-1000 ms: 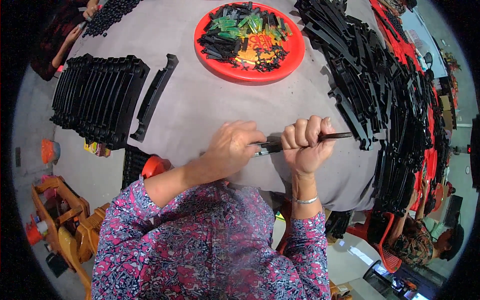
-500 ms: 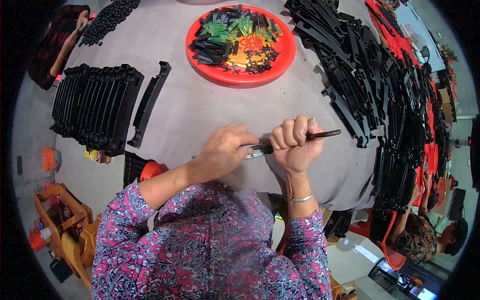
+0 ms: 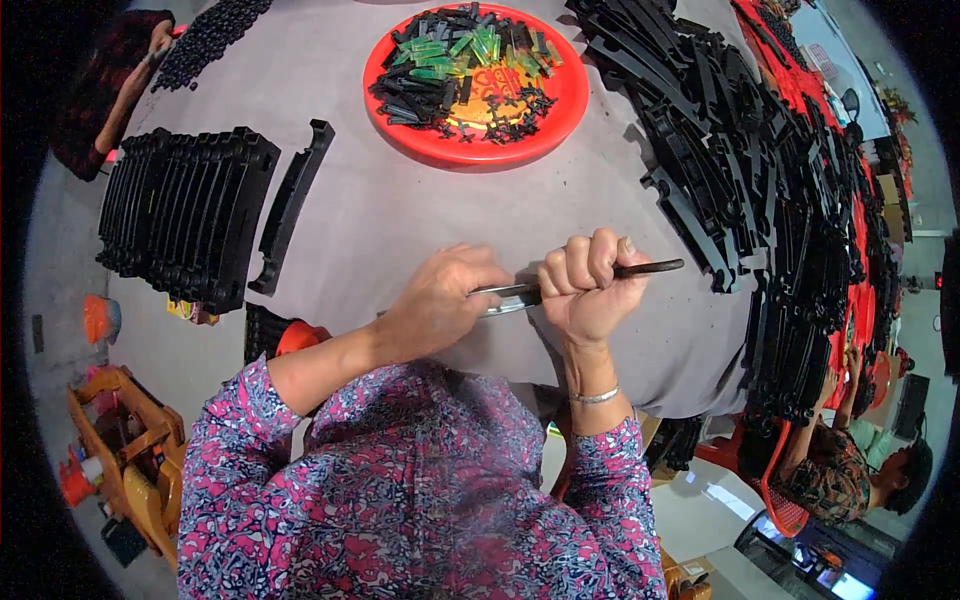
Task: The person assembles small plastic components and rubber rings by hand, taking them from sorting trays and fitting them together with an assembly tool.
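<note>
A slim dark strip (image 3: 654, 268) with a shiny lower face is held low over the cloth, between my two hands. My right hand (image 3: 588, 292) is a fist wrapped round it, and its thin end sticks out past the thumb. My left hand (image 3: 447, 298), slightly blurred, has its fingers curled over the strip's other end, hiding that end. Ahead of my hands stands a red round tray (image 3: 472, 153) with green clear pieces, short black pieces and small black crosses on it.
To the left, a row of black slotted bars (image 3: 185, 215) stands beside one separate curved bar (image 3: 292, 205). A large heap of black bars (image 3: 715, 150) covers the right side. Black beads (image 3: 205, 45) lie far left, near another person's arm (image 3: 128, 100). Another person (image 3: 850, 470) sits at right.
The view has shifted slightly, so the tray and left-hand bars appear a little further left. Both hands keep their grip on the strip; my left hand has barely moved.
</note>
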{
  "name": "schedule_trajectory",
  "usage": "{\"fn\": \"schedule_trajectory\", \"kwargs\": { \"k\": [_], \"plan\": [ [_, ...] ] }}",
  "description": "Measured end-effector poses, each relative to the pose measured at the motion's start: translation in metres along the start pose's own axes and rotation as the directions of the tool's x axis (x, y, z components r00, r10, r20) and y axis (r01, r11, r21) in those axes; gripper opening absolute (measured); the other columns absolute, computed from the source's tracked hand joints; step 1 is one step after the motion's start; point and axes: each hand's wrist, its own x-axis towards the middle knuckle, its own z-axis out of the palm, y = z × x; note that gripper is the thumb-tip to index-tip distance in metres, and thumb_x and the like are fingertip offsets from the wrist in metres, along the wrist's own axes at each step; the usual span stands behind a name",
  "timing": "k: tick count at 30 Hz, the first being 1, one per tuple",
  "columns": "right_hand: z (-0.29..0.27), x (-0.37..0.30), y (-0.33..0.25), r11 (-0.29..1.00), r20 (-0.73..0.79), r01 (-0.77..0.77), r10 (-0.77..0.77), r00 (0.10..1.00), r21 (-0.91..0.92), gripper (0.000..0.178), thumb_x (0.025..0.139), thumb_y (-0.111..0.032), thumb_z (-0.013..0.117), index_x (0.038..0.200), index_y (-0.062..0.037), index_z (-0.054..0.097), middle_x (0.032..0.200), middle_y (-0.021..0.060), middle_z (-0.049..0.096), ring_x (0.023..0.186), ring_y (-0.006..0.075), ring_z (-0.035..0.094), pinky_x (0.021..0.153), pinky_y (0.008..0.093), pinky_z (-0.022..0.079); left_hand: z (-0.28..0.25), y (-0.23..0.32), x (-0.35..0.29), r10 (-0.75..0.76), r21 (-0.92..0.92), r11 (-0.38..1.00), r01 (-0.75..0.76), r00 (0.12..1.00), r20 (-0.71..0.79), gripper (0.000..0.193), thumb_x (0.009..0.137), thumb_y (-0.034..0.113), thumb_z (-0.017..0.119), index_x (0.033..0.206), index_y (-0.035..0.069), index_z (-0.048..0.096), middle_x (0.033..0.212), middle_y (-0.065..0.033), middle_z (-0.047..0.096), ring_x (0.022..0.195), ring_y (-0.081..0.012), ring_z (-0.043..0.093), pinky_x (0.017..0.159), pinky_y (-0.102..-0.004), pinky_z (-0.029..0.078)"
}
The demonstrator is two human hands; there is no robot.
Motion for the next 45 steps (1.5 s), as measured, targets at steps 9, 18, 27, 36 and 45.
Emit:
{"fn": "schedule_trajectory", "kwargs": {
  "k": [9, 18, 27, 36, 45],
  "plan": [
    [-0.002, -0.001, 0.001, 1.0, -0.044, 0.016, -0.015, 0.999, 0.023, 0.046, 0.093, -0.043, 0.041, 0.058, -0.0154, 0.028, 0.049, -0.0044, 0.021, 0.043, 0.0093, 0.013, 0.04, 0.0282, 0.011, -0.002, -0.001, 0.002, 0.034, 0.0, 0.999, -0.034, 0.999, -0.003, 0.018, 0.075, 0.001, 0.068, 0.092, -0.001, 0.067, 0.076, -0.0121, 0.054, 0.077, -0.0291, 0.056, 0.069, -0.0405, 0.045],
    [0.001, 0.0, 0.001, 0.999, -0.16, 0.051, -0.049, 0.986, 0.012, 0.049, 0.096, -0.045, 0.039, 0.059, -0.016, 0.026, 0.05, -0.0045, 0.021, 0.044, 0.0094, 0.013, 0.04, 0.0277, 0.012, -0.003, 0.001, 0.001, 0.021, -0.006, 1.0, -0.021, 1.0, 0.022, 0.018, 0.076, 0.001, 0.066, 0.095, -0.002, 0.066, 0.079, -0.0134, 0.055, 0.079, -0.0312, 0.057, 0.07, -0.0414, 0.045],
    [0.024, -0.001, -0.071, 0.997, -0.157, 0.069, -0.075, 0.985, -0.041, 0.045, 0.102, -0.048, 0.039, 0.072, -0.0139, 0.04, 0.057, -0.0053, 0.026, 0.048, 0.0069, 0.021, 0.041, 0.0237, 0.013, -0.026, 0.01, -0.008, -0.022, 0.069, 0.998, 0.016, 0.996, 0.091, 0.035, 0.08, 0.01, 0.067, 0.111, -0.002, 0.06, 0.093, -0.0169, 0.057, 0.09, -0.0355, 0.058, 0.079, -0.0431, 0.047],
    [-0.027, -0.022, -0.08, 0.809, -0.591, -0.344, -0.005, 0.807, -0.476, 0.026, 0.095, -0.028, 0.055, 0.08, -0.0076, 0.05, 0.065, 0.0009, 0.049, 0.052, 0.0122, 0.047, 0.044, 0.0258, 0.036, -0.034, 0.012, -0.046, 0.02, 0.274, 0.961, -0.018, 1.0, -0.006, 0.043, 0.068, 0.016, 0.078, 0.106, 0.003, 0.064, 0.091, -0.0102, 0.056, 0.09, -0.0292, 0.057, 0.076, -0.0404, 0.043],
    [-0.022, -0.005, -0.067, -0.383, -0.405, -0.455, -0.206, 0.891, -0.804, 0.04, 0.082, -0.034, 0.065, 0.086, 0.0048, 0.061, 0.063, 0.0139, 0.061, 0.06, 0.023, 0.062, 0.06, 0.0417, 0.047, -0.019, 0.004, -0.051, 0.052, 0.316, 0.949, -0.009, 0.99, -0.128, 0.033, 0.067, 0.012, 0.077, 0.096, 0.004, 0.065, 0.086, -0.0093, 0.054, 0.084, -0.0286, 0.057, 0.072, -0.042, 0.045]
  ]
}}
